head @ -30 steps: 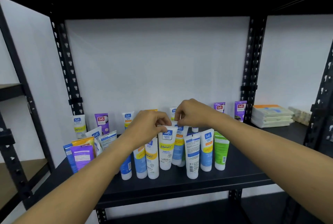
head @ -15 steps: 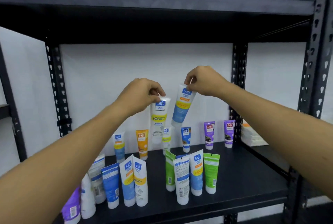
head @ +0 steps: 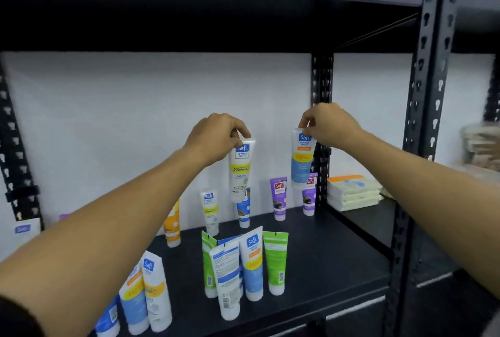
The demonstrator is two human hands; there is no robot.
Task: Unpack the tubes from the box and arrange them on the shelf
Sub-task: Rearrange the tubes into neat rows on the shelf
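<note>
Head view: left hand [head: 216, 137] pinches crimped top of white Vitamin C tube [head: 240, 171], hanging cap-down in mid-air above black shelf [head: 324, 261]. Right hand [head: 328, 125] at 3 o'clock of it, pinches top of blue-and-white tube [head: 301, 159], likewise hanging clear of shelf. Below, at 6 o'clock: front cluster, green tube [head: 275, 262] beside blue Safi tube [head: 253, 263], upright on caps. Back row by wall: orange tube [head: 172, 228], purple tube [head: 278, 197]. Folded packs [head: 351, 191] at 3 o'clock beyond perforated upright post [head: 321, 131].
</note>
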